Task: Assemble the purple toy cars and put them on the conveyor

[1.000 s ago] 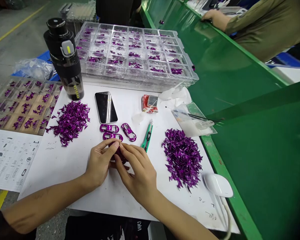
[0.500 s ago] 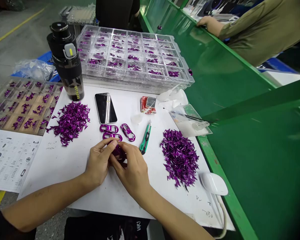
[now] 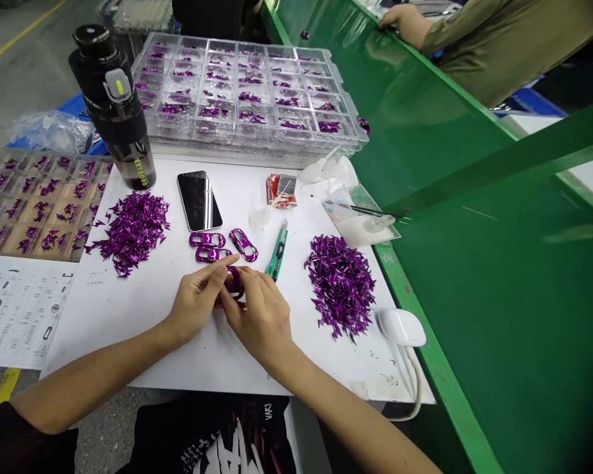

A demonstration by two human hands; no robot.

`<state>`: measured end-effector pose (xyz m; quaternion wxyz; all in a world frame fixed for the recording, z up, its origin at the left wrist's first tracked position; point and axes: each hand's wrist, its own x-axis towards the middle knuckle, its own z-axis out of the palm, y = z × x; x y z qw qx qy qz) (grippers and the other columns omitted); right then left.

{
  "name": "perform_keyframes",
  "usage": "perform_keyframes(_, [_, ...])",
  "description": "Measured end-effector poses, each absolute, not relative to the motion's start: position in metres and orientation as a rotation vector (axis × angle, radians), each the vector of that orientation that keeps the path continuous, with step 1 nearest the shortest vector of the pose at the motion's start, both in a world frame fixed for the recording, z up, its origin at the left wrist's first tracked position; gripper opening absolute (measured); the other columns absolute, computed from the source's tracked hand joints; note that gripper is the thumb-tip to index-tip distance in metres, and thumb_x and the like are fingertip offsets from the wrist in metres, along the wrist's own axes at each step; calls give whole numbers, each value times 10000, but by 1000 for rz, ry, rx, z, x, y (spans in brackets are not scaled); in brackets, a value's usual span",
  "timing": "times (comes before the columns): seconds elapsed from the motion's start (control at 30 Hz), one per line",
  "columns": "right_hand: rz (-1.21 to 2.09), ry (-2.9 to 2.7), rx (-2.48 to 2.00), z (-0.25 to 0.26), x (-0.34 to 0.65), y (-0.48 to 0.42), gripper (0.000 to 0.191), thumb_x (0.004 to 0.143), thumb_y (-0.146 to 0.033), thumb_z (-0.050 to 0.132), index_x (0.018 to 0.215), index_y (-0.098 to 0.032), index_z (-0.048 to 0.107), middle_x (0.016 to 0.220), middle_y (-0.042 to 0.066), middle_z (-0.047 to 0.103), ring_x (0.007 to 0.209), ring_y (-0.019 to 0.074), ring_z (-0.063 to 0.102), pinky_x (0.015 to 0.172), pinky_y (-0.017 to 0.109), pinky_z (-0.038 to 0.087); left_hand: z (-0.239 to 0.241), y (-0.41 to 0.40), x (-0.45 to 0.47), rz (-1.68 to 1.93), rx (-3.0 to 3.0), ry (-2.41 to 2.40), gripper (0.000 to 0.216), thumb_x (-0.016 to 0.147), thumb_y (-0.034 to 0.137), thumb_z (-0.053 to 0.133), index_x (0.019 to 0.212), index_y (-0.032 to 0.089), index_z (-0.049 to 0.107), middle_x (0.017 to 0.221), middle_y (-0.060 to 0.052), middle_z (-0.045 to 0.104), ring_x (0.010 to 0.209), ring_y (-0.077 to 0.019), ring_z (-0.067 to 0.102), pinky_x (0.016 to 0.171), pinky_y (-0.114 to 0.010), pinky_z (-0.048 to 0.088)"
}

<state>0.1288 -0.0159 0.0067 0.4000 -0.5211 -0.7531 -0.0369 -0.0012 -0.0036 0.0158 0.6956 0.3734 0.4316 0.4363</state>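
Note:
Between my two hands is a shiny purple car-shaped shell (image 3: 234, 283), mostly covered by fingers. My left hand (image 3: 195, 299) is closed at its left side, thumb and index finger pressed near its edge. My right hand (image 3: 259, 306) is closed around its right side, with fingertips on top and thumb below. Just beyond my hands, three similar purple frames lie on the white table: a left upper frame (image 3: 207, 239), a left lower frame (image 3: 212, 255) and a tilted frame (image 3: 244, 244). A green utility knife (image 3: 277, 252) lies to their right.
Piles of small pointed purple pieces lie left (image 3: 137, 227) and right (image 3: 342, 284). Around them are a phone (image 3: 199, 201), a dark bottle (image 3: 112, 108), a red packet (image 3: 281, 191), a white mouse (image 3: 402, 327) and stacked compartment trays (image 3: 250, 135). A green conveyor (image 3: 425, 178) runs alongside.
The view has shifted, so the table contents appear higher and slightly left. Both hands stay on the purple shell, and my fingers have moved slightly around it.

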Motion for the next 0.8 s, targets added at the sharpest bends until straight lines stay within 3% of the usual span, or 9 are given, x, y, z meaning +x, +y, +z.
perform_keyframes(0.07, [243, -1747, -1403, 12, 140, -27, 159, 925, -272, 672, 1062, -193, 659, 973, 91, 745, 860, 218, 713, 777, 367, 632, 18, -10, -2, 907, 1095, 886, 548, 981, 488, 560, 1446, 198, 583, 1111, -107, 718, 943, -222, 681, 821, -360, 602])
perform_keyframes(0.13, [623, -1488, -1398, 18, 150, -44, 227, 886, -306, 730, 1093, -222, 689, 1083, 76, 741, 965, 222, 727, 874, 383, 637, 19, -16, -1, 894, 1381, 774, 635, 965, 432, 615, 1549, 254, 443, 1193, -110, 685, 1016, -243, 665, 895, -395, 586])
perform_keyframes(0.23, [1004, -1128, -1295, 27, 161, -73, 316, 851, -289, 777, 1157, -258, 703, 1167, 63, 732, 1059, 228, 726, 951, 386, 623, 21, -28, -2, 977, 1700, 662, 928, 866, 380, 767, 1615, 384, 219, 1137, -52, 676, 998, -215, 657, 891, -365, 580])
perform_keyframes(0.3, [1125, -1035, -1236, 30, 168, -92, 388, 842, -249, 790, 1215, -287, 688, 1174, 57, 742, 1075, 222, 727, 962, 376, 618, 23, -41, -5, 1043, 1799, 727, 988, 863, 313, 779, 1617, 416, 148, 1086, -25, 673, 958, -186, 657, 879, -341, 573])
perform_keyframes(0.43, [1267, -1149, -1188, 31, 179, -119, 383, 838, -207, 790, 1200, -295, 698, 1115, 68, 764, 1036, 224, 738, 911, 361, 631, 30, -89, -10, 929, 1525, 1048, 783, 831, 266, 798, 1511, 293, 411, 982, -24, 678, 842, -165, 655, 785, -293, 565])
perform_keyframes(0.53, [1393, -1393, -1221, 31, 185, -130, 314, 860, -197, 760, 1156, -297, 725, 1103, 61, 761, 1017, 226, 733, 869, 334, 635, 35, -129, -10, 648, 1026, 1218, 483, 772, 305, 829, 1204, 204, 636, 887, -14, 643, 755, -149, 631, 698, -268, 539])
perform_keyframes(0.7, [1436, -1792, -1231, 46, 189, -130, 393, 883, -192, 740, 1250, -326, 694, 1060, 28, 749, 940, 188, 719, 825, 270, 628, 37, -165, -3, 504, 463, 1204, 488, 687, 301, 875, 1097, 166, 649, 884, -8, 621, 788, -137, 606, 732, -263, 519])
perform_keyframes(0.8, [1513, -1908, -1203, 54, 191, -123, 386, 924, -208, 690, 1288, -334, 676, 1105, 34, 725, 944, 173, 717, 785, 233, 629, 31, -168, 1, 461, 287, 1073, 518, 622, 239, 900, 1061, 162, 637, 906, -4, 621, 729, -115, 607, 649, -239, 506])
